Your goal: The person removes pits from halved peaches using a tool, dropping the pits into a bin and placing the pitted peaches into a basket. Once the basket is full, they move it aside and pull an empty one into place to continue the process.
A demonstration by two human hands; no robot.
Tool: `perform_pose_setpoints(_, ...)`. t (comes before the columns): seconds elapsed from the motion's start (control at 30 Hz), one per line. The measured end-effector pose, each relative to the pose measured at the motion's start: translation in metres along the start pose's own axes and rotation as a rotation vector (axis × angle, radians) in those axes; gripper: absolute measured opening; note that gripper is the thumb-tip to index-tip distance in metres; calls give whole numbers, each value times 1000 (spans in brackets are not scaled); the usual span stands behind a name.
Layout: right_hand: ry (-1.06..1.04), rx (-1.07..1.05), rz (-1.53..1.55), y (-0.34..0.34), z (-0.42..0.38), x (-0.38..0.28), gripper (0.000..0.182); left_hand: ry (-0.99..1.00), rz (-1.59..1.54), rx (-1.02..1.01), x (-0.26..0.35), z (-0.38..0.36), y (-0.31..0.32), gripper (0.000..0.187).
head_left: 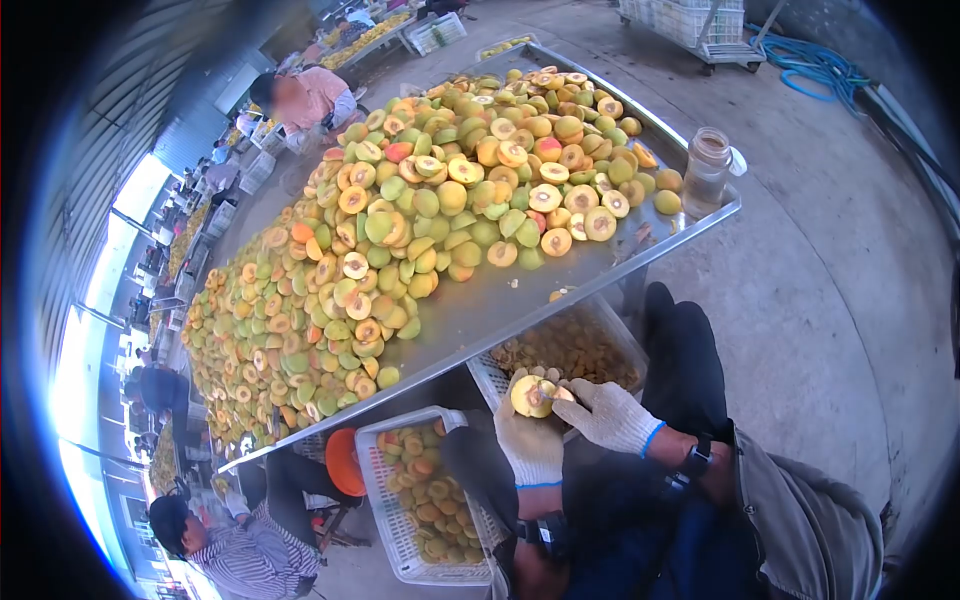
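Observation:
My left hand (pixel 530 440), in a white knit glove, holds a halved yellow fruit (pixel 533 396) with its cut face showing. Beside it my right hand (pixel 612 418), gloved the same way, has its thumb and fingers pinched at the fruit's right edge; a small brownish piece shows at the fingertips, too small to name. Both hands are over the near edge of a white crate (pixel 636 352) of brown pits or scraps. Above them stands a metal table (pixel 470 315) heaped with halved green, yellow and red-tinged fruit (pixel 400 215).
A clear jar (pixel 706 170) stands at the table's right corner. Left of my knees are a white crate (pixel 378 520) of fruit halves and an orange bucket (pixel 345 462). One person (pixel 250 550) sits lower left, another (pixel 318 100) across the table. A blue hose (pixel 815 65) lies upper right.

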State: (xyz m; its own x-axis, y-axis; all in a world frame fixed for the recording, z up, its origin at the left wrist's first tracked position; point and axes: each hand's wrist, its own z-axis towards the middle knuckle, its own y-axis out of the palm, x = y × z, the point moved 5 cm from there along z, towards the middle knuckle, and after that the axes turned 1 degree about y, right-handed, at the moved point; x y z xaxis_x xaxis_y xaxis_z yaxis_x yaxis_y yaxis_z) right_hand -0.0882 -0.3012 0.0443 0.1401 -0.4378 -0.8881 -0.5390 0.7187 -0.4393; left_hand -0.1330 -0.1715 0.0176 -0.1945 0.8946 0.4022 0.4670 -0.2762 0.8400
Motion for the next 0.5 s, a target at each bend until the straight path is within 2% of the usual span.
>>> perform_pose_setpoints(0.1,-8,4,43,-3,0,-2,38,23,39,46,2,1,2,32)
perform_pose_setpoints(0.2,91,32,206,-7,2,-4,35,25,4,23,0,4,-2,31)
perform_pose_setpoints(0.27,18,136,115,-17,5,-14,30,232,566,90,3,-1,4,35)
perform_pose_setpoints(0.3,20,140,116,-16,9,-12,30,229,568,87,0,-2,9,35)
perform_pose_setpoints(0.37,-80,177,44,-11,19,-7,29,279,768,67,-4,-5,19,39)
perform_pose_setpoints(0.4,-81,177,44,-10,19,-5,29,280,768,67,-5,-4,16,39)
perform_pose_setpoints(0.47,-102,202,12,-7,18,-5,27,42,173,-32,-16,5,6,42)
perform_pose_setpoints(0.5,-109,191,13,-5,19,-3,27,42,183,21,-19,6,3,42)
